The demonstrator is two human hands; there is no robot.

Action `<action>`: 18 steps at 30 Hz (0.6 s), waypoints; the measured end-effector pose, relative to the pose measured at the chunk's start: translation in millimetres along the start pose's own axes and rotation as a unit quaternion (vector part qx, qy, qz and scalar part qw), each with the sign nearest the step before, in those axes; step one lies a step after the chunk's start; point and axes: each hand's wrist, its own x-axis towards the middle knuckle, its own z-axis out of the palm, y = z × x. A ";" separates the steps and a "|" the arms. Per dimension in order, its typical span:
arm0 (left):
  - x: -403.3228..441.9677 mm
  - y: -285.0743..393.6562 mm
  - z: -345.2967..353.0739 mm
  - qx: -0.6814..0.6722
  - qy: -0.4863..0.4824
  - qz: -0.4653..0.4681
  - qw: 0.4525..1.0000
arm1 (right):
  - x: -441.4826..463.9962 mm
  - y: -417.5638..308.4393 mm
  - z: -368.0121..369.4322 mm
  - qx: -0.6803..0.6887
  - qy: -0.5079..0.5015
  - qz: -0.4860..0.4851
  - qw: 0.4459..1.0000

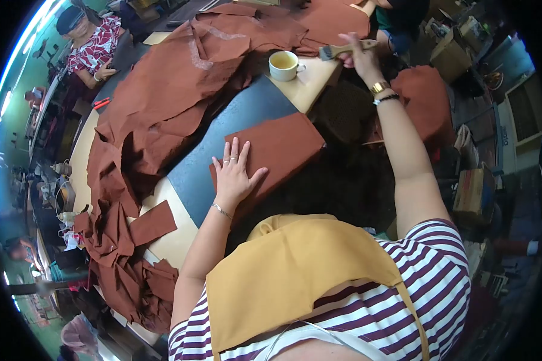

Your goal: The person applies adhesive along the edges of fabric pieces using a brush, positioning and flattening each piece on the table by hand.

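My left hand (235,173) lies flat with fingers spread on a folded rust-brown fabric piece (281,143) at the front of a dark board (227,125). Raised at the upper right, my right hand (360,59) is wrapped round the wooden handle of a flat paintbrush (335,52), its bristles pointing left. Just left of the brush stands a white mug (283,66) with yellowish liquid in it. A large heap of rust-brown fabric (168,99) spreads along the far and left side of the table.
Red-handled scissors (102,103) lie at the table's left edge. Another person (93,45) sits across at the upper left, and part of a second shows at top right. More brown fabric (424,99) hangs right of my right forearm, near cardboard boxes (473,194).
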 end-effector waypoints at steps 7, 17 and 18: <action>-15.0 21.6 8.4 -0.040 0.087 -0.018 0.995 | 76.2 16.9 84.5 -0.327 -0.108 -0.103 0.933; -15.6 10.1 -2.7 -0.042 0.003 -0.010 0.999 | 94.9 61.0 84.9 -0.009 -0.104 0.125 0.987; -13.4 7.1 -4.7 -0.042 -0.004 0.000 0.999 | 92.9 63.2 82.3 0.058 -0.068 0.128 0.988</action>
